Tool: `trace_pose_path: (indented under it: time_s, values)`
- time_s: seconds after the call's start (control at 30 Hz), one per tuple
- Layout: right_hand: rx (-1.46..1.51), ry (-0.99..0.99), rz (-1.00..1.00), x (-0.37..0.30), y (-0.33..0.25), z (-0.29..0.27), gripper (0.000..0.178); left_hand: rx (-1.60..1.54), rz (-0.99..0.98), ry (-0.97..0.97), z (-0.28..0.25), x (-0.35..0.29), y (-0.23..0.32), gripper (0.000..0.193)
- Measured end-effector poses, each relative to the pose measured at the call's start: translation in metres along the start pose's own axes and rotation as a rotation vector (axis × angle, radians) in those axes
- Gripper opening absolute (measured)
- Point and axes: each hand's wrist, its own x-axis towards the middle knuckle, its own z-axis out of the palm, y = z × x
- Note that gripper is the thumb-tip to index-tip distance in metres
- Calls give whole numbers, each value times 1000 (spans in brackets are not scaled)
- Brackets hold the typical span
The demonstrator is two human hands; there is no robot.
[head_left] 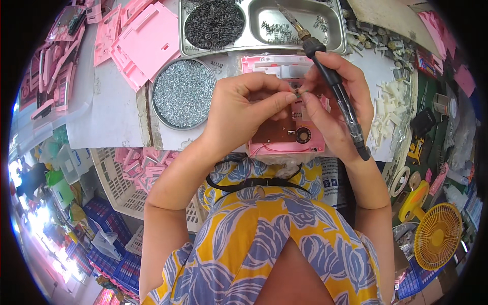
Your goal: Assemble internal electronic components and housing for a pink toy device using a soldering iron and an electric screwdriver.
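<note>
One tiny part (298, 94) is pinched in the left grip (236, 104), over a pink, brown-panelled case (273, 131); the right grip (358, 92) holds a black soldering iron (329, 72).

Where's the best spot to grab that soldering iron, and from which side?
Grip the soldering iron by its black handle, coming from the near right. The handle is long and thicker than the tip, and slants back toward the person's right hand. The thin metal tip points far left, so keep off it and the brass collar; they might be hot.
</note>
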Motion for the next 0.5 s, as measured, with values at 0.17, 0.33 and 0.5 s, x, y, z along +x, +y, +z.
trace_pose_path:
  time_s: [0.17, 0.33, 0.5]
  values:
    - [-88, -53, -42, 4, 0, -2, 54, 330, 102, -62, -4, 2, 4, 12]
    - [-383, -1, -201, -6, 9, -11, 53, 298, 25, -31, -7, 1, 3, 11]
    - [-309, 75, -138, -34, 21, -12, 53, 625, 366, 107, -4, 9, -5, 9]
